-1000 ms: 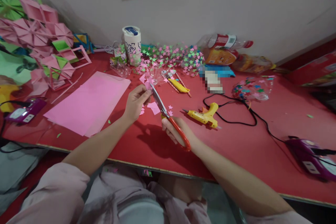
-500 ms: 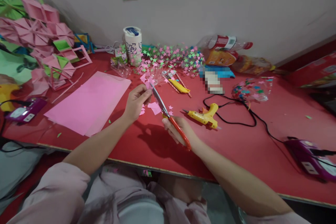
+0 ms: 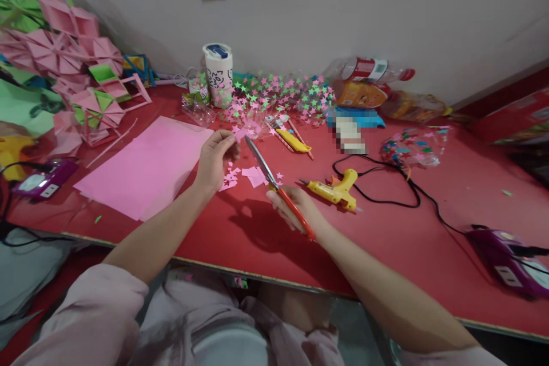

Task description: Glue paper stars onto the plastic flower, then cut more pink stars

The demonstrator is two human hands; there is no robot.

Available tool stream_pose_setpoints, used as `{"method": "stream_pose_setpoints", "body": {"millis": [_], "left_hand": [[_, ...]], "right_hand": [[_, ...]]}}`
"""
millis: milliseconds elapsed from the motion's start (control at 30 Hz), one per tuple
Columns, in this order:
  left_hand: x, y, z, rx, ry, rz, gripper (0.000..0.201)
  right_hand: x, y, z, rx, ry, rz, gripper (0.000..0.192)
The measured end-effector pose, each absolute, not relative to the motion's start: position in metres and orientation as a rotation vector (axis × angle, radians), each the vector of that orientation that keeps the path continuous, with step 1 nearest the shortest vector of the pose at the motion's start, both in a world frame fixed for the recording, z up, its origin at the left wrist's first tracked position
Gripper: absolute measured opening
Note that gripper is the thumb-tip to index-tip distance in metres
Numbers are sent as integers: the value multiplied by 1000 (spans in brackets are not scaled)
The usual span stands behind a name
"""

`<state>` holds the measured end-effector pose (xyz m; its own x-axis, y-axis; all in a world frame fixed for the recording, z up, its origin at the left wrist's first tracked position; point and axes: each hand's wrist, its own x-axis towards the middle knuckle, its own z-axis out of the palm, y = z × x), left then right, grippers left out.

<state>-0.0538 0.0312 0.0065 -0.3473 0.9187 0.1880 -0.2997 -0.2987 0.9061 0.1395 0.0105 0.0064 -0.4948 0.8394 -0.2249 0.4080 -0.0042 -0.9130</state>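
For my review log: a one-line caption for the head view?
Left hand pinches pink paper piece; right hand holds red-handled scissors.

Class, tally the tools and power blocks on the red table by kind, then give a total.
Scissors: 1
Yellow glue gun: 1
Yellow utility knife: 1
Purple power blocks: 2
Total: 5

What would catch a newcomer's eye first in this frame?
At centre, the right hand grips red-handled scissors while the left hand pinches a small pink paper piece. A large pink sheet lies to the left, and a yellow glue gun to the right.
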Motion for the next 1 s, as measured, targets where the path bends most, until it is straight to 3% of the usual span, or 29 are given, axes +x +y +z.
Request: {"method": "stream_pose_setpoints", "body": {"millis": [1000], "left_hand": [[-54,32,6,969,946,1713,18]], "right_hand": [[141,11,-1,-1259,-1921,1477,52]]}}
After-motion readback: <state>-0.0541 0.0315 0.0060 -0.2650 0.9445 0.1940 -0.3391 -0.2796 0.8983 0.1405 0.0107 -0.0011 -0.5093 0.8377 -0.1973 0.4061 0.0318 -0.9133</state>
